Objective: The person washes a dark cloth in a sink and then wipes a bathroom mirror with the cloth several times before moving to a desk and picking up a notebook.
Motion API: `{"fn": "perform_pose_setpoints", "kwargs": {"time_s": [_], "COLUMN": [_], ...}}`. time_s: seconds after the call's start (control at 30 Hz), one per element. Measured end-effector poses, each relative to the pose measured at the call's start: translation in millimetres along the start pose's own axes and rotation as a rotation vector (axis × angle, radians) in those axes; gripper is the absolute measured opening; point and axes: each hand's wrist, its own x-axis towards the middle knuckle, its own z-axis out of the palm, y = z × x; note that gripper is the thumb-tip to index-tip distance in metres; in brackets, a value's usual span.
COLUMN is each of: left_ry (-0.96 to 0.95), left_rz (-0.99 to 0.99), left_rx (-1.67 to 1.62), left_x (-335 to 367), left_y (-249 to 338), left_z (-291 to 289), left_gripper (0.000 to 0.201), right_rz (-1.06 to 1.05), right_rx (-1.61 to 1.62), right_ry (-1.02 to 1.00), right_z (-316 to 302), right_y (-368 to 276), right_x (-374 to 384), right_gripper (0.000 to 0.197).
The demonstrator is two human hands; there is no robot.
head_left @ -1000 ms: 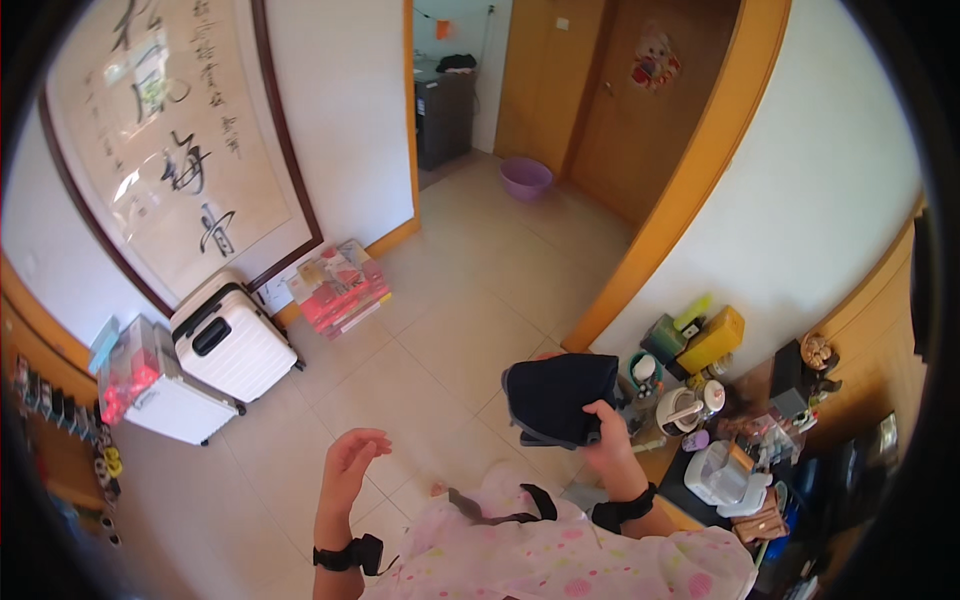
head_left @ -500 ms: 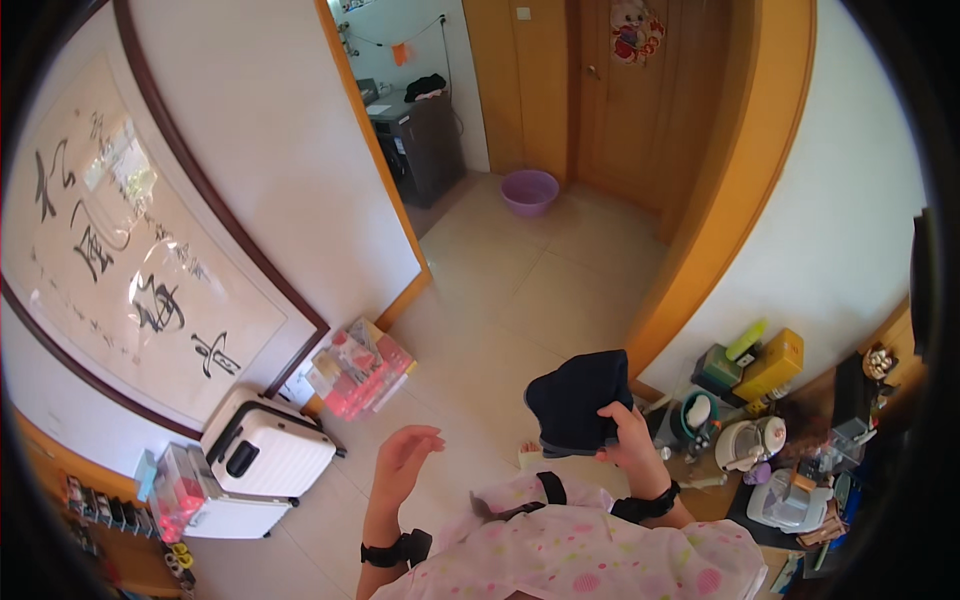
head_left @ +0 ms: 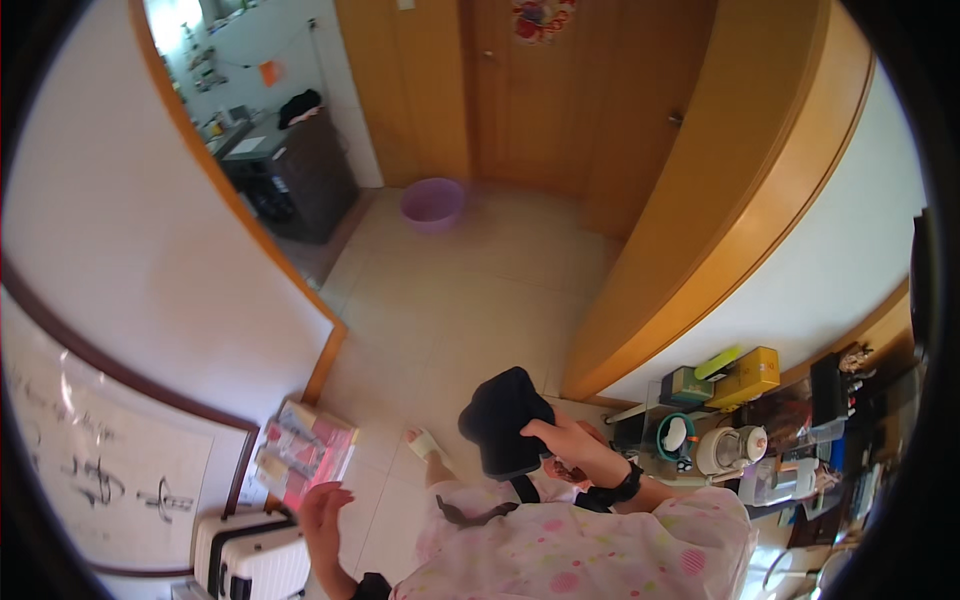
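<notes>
My right hand [head_left: 580, 448] grips a dark navy, folded piece of cloth [head_left: 505, 422] by its right edge, thumb on top. The cloth hangs in front of my body over the tiled floor; its exact kind does not show. My left hand [head_left: 322, 515] is raised at the lower left, holding nothing, its fingers loosely bent and apart. Just beyond it, red-and-white packages [head_left: 305, 450] lie by the wall. Dark bands circle both wrists. Below the cloth spreads my pale apron [head_left: 570, 550] with pink dots.
A purple basin [head_left: 433, 205] stands on the floor ahead, near a wooden door [head_left: 540, 120]. A white suitcase [head_left: 260, 562] is at the lower left. To the right, a cluttered table carries a kettle [head_left: 722, 450], boxes and a teal bowl. A dark cabinet [head_left: 310, 180] shows through the left doorway.
My view has swung to the right and forward, so the basin and doors sit further left. A sandalled foot now shows at the left. The cloth stays in my right hand.
</notes>
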Motion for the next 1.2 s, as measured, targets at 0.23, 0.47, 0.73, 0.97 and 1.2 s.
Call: {"fn": "perform_pose_setpoints", "kwargs": {"time_s": [0.23,0.47,0.73,0.97,1.2], "left_ry": [0.008,-0.237,-0.854,-0.583,-0.254], "left_rz": [0.147,0.06,0.301,0.088,0.07], "left_rx": [0.052,-0.018,0.187,0.082,0.009], "left_x": [191,352,502,636,749], "left_y": [-2,42,69,67,107], "left_z": [-51,-22,51,56,65], "left_gripper": [0.015,0.012,0.02,0.021,0.019], "right_rz": [-0.12,-0.217,-0.14,-0.131,-0.249], "right_rx": [-0.058,0.003,0.019,-0.067,-0.101], "right_ry": [0.057,0.029,0.032,-0.002,-0.124], "right_z": [15,74,77,73,65], "right_y": [-30,-99,-134,-237,-323], "right_x": [134,234,380,530,678], "right_gripper": [0.031,0.032,0.033,0.034,0.038]}}
